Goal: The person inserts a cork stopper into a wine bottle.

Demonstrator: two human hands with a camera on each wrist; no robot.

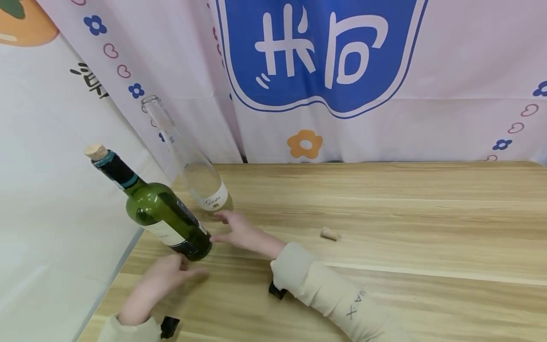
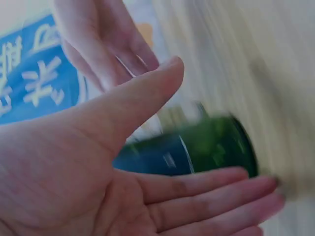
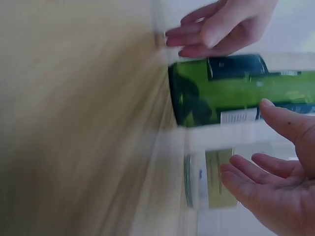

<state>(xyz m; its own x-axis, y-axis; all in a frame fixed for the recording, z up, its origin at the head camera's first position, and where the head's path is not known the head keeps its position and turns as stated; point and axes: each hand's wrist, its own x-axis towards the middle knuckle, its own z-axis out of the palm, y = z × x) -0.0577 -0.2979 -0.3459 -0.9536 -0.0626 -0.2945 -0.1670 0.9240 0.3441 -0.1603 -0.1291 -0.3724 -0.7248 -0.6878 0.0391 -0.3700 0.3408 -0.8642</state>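
A green wine bottle [image 1: 160,209] with a cork [image 1: 96,152] in its neck stands upright at the table's left side. Behind it is a clear glass bottle [image 1: 201,180] with no stopper in its mouth and a pale label low down. My left hand [image 1: 164,278] is beside the green bottle's base, thumb apart from straight fingers in the left wrist view. On the other side, my right hand [image 1: 241,232] is spread near both bottles. In the right wrist view, its fingers [image 3: 256,169] lie loosely bent by the clear bottle, gripping nothing.
A loose cork [image 1: 330,233] lies on the wooden table [image 1: 406,213], right of the right hand. A printed curtain [image 1: 265,128] hangs behind the table, and a white sheet [image 1: 55,213] covers the left side. Black pieces [image 1: 169,327] show at both cuffs.
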